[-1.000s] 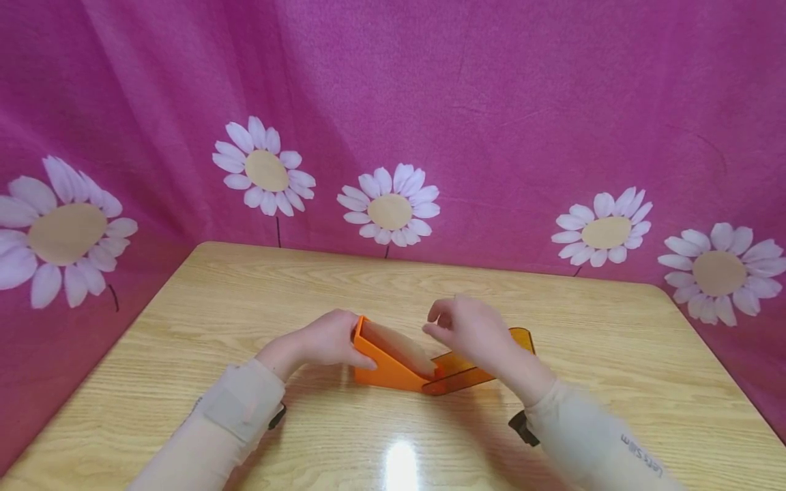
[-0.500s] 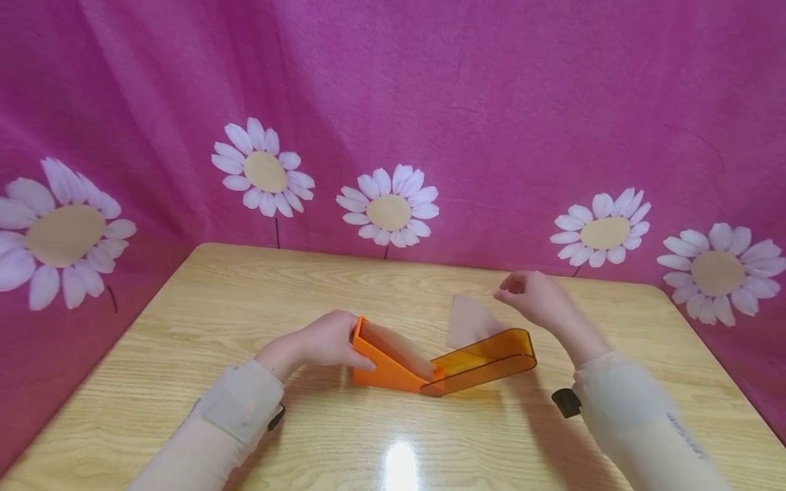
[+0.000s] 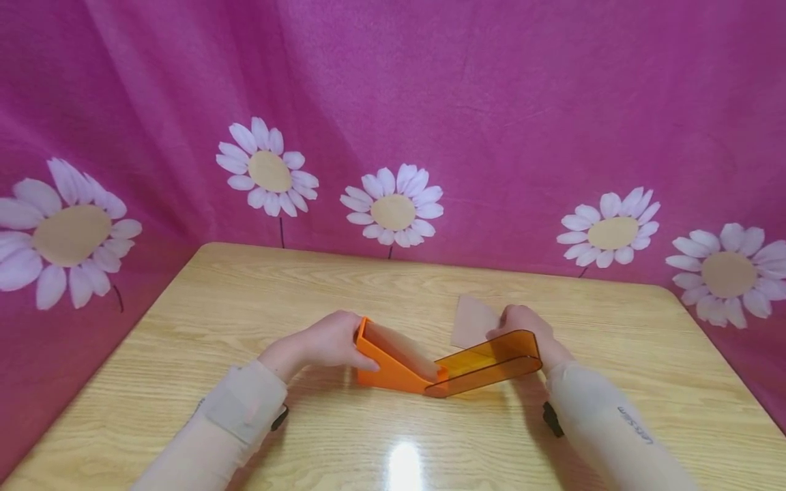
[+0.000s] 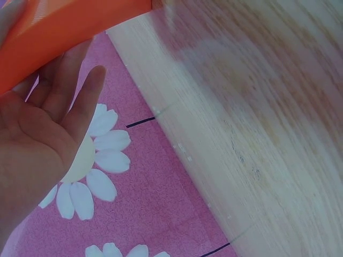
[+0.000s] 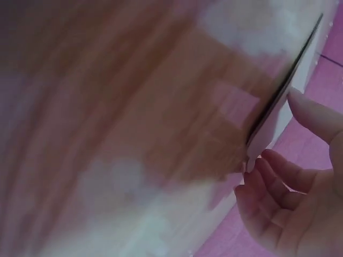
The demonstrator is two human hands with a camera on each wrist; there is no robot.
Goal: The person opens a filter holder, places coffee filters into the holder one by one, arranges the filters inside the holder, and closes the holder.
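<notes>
An orange plastic box [image 3: 389, 374] with a slanted open top stands mid-table, its see-through amber lid [image 3: 491, 374] swung out to the right. Flat light-brown paper [image 3: 399, 346] fills the box. My left hand [image 3: 325, 341] grips the tall left end, thumb on the near side and fingers behind; the left wrist view shows those fingers against the orange wall. Behind the lid lies a flat light-brown piece [image 3: 473, 320], like a cone coffee filter. My right hand [image 3: 528, 326] pinches its right part; in the right wrist view the thumb and curled fingertips meet the thin piece [image 5: 273, 120].
The light wooden table [image 3: 276, 286] runs back to a pink curtain [image 3: 491, 136] printed with white daisies. The raised lid stands between the near edge and the paper piece. A bright reflection [image 3: 404, 467] shows on the table's near part.
My right hand has moved from over the box's lid, rightward and back, then down to the paper piece, which it uncovered on the way. My left hand stays on the box.
</notes>
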